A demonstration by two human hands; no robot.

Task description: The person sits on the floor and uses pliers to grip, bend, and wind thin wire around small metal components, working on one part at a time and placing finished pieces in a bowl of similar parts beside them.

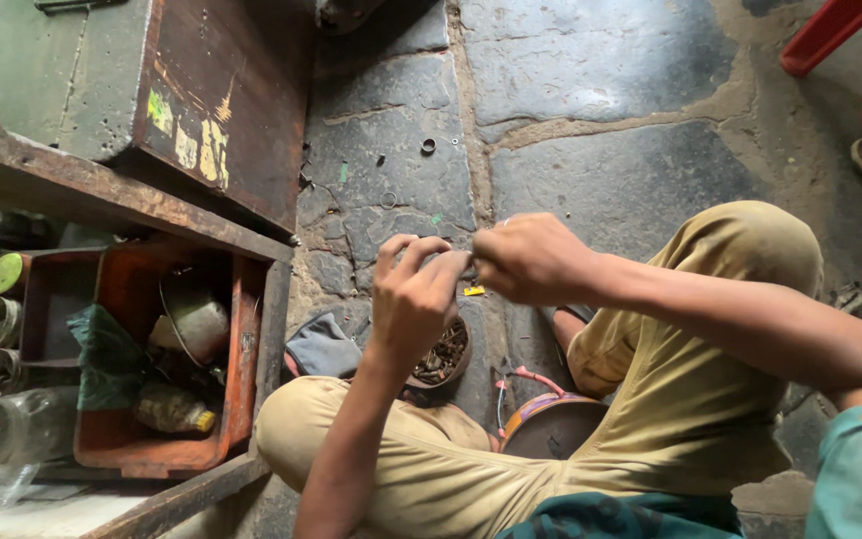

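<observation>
Seated over a stone floor [591, 190], the left hand [413, 299] and right hand [529, 258] meet, each grip pinched narrow on a small part too tiny to identify, best kept steady above the bowl of rusty hardware [443, 354].

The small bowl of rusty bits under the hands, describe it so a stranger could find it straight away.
Start at the stone floor between the seated person's bent knees. Just below the left hand sits a small round bowl heaped with rusty brown metal pieces. Unlike the grey cloth beside it, it is round and rimmed.

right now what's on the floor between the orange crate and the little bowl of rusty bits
In the head view, a crumpled grey cloth lies on the stone floor between the orange crate and the bowl, below the left hand.
</observation>
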